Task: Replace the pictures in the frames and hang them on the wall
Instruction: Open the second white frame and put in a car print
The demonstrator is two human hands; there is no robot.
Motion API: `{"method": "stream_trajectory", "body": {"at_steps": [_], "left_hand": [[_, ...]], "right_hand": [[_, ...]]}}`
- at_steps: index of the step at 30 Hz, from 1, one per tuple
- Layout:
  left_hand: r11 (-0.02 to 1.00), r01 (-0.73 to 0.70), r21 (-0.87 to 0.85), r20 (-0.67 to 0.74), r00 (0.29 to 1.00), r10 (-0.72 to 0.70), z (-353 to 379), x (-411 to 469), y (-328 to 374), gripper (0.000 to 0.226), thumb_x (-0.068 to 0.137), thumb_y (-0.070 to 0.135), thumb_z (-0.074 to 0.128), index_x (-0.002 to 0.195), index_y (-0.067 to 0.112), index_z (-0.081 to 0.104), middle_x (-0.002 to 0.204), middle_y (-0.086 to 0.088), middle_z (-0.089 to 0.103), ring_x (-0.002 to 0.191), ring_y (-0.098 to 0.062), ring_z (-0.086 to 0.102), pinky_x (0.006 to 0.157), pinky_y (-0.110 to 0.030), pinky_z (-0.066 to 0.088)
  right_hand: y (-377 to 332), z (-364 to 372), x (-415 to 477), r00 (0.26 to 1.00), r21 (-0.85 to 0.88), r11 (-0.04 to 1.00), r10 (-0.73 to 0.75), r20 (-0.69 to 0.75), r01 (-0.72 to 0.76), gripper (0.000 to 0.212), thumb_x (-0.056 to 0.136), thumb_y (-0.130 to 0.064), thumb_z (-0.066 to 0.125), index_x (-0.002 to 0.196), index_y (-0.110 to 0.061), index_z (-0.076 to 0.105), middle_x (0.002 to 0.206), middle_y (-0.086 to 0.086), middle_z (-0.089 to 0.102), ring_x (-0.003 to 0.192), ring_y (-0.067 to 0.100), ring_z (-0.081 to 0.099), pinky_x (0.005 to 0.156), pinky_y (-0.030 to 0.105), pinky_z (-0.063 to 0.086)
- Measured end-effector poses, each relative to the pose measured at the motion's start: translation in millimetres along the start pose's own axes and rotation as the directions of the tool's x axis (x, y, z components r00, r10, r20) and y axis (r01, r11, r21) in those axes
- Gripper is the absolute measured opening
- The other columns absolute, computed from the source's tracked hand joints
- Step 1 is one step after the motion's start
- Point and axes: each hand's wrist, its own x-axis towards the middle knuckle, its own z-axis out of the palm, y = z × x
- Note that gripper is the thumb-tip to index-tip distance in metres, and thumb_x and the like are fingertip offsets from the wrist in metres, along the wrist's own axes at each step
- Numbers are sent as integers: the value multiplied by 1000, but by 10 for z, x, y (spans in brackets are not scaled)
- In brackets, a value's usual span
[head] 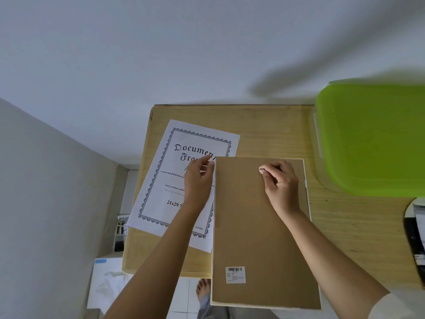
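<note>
left hand (199,178) pinching the top left corner of the frame (259,245), right hand (281,180) curled, thumb and finger nipped together on its brown backing (241,203), can't tell on what, frame face down on the table (276,130), printed sheet (161,203) tucked under its left edge, green box (372,139) to its right

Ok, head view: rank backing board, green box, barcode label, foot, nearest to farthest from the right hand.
1. backing board, under the right hand.
2. green box, to its right.
3. barcode label, board's near end.
4. foot, on the floor.
</note>
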Motion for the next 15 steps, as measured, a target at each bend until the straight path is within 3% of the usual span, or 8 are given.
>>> {"method": "stream_trajectory", "body": {"at_steps": [5, 12, 15], "left_hand": [[997, -6, -83, 62, 998, 12, 67, -144, -30, 27, 93, 19, 54, 120, 16, 59, 101, -3, 58, 87, -6, 54, 78, -16, 45], [992, 32, -120, 86, 996, -22, 101, -166, -72, 35, 92, 9, 53, 126, 17, 56, 98, -2, 59, 82, -4, 53, 73, -11, 43], [982, 83, -170, 70, 995, -72, 140, -174, -124, 35, 92, 9, 52, 125, 21, 57, 106, -4, 62, 85, -10, 55, 82, -25, 47]], "right_hand": [[-22, 1, 1, 1000, 16, 1000, -15, -14, 15, 16, 80, 11, 60, 82, -1, 70, 77, 8, 57, 75, 23, 54, 71, 9, 39], [11, 1, -2, 1000, 26, 1000, -2, 17, 2, 14, 80, 8, 63, 85, -2, 71, 80, 3, 56, 73, 15, 52, 70, 5, 37], [44, -48, -16, 997, 30, 999, 27, 68, -29, 16, 82, 5, 63, 90, -4, 72, 82, 6, 57, 72, 16, 53, 67, 4, 38]]}}
